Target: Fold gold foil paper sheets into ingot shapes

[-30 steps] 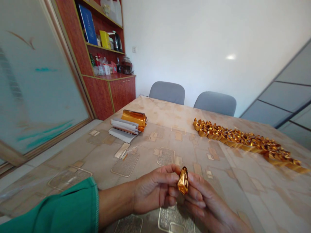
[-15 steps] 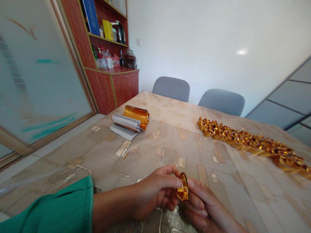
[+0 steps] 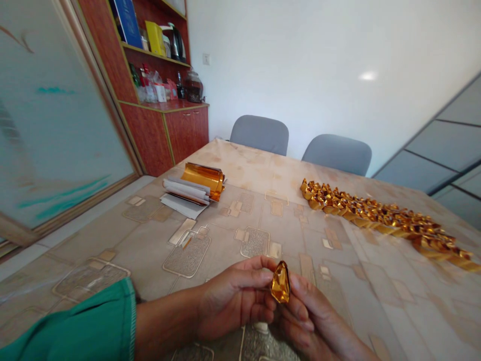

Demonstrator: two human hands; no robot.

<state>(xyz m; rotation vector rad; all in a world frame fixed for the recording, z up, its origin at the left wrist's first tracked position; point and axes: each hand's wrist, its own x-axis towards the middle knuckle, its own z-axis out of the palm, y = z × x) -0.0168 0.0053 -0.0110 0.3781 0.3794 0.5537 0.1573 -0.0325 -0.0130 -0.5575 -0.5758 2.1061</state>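
A small folded piece of shiny gold foil paper [image 3: 280,284] is held upright over the near part of the table. My left hand [image 3: 238,296] pinches its left side between thumb and fingers, the other fingers curled below. On the other side, my right hand [image 3: 310,311] grips its right edge with thumb and fingertips. The foil's hollow, faceted face is turned toward me. Farther off at the left lies a stack of curled gold foil sheets [image 3: 205,179] with white-backed sheets [image 3: 184,193]. Rows of folded gold foil pieces [image 3: 376,213] stretch along the right side.
A patterned cloth covers the table [image 3: 225,235]. Two grey chairs [image 3: 259,134] stand behind its far edge. At the back left is a red-brown cabinet [image 3: 146,133] holding bottles and a kettle, beside a frosted glass door [image 3: 63,110].
The foil piece has turned so more of its hollow face shows. My left thumb has drawn back from its front to the left edge. The whole view has shifted slightly.
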